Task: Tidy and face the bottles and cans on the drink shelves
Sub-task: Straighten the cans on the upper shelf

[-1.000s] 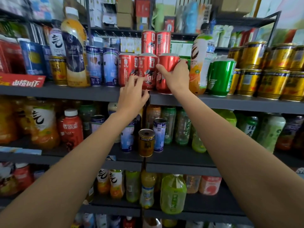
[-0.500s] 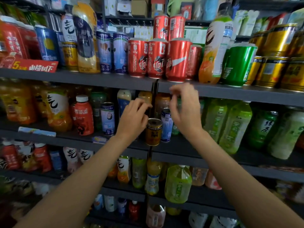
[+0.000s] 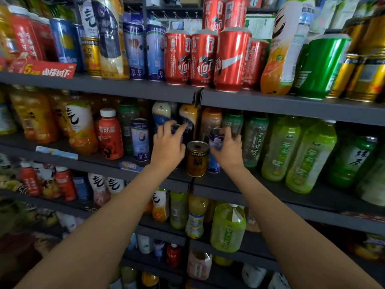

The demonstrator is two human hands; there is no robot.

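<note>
On the middle shelf (image 3: 270, 188) a short gold can (image 3: 197, 158) stands at the front edge between my two hands. My left hand (image 3: 168, 146) curls its fingers round the top of a blue can (image 3: 178, 130) just left of the gold one; the hand hides most of that can. My right hand (image 3: 226, 150) grips the upper part of a blue and white can (image 3: 215, 155) directly right of the gold can. Another blue can (image 3: 140, 139) stands free further left.
Red cola cans (image 3: 203, 57), a green can (image 3: 318, 65) and gold cans (image 3: 366, 78) line the top shelf (image 3: 291, 105). Green tea bottles (image 3: 310, 157) fill the middle shelf's right, orange juice bottles (image 3: 81, 126) and a red bottle (image 3: 110, 136) its left. More bottles stand on lower shelves.
Both hands have left the red cans on the top shelf, dropped to the middle shelf and closed on the two blue cans flanking the gold can. The view has tilted down.
</note>
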